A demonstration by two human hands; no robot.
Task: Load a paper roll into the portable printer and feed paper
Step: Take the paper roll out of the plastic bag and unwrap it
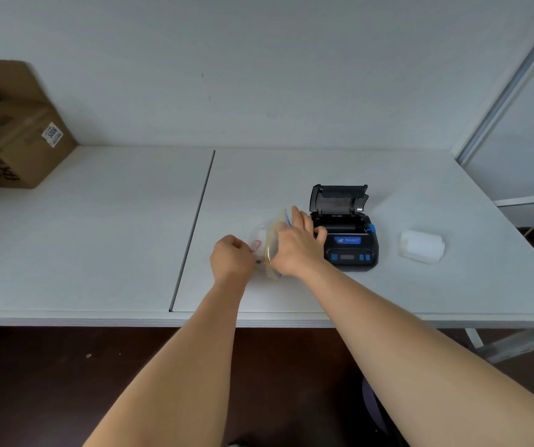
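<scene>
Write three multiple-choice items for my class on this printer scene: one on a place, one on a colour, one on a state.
1. Where does the white roll lie?
A. right of the printer
B. inside the printer
C. on the box

2. What colour is the printer's side latch?
A. red
B. blue
C. green

3. How is the printer's lid?
A. shut
B. taken off
C. open, standing up

Answers:
1 A: the roll rests on the table, apart from the printer on its right.
2 B: the small tab at the paper bay's right edge is blue.
3 C: the lid stands raised behind the bay, which shows no roll.
</scene>
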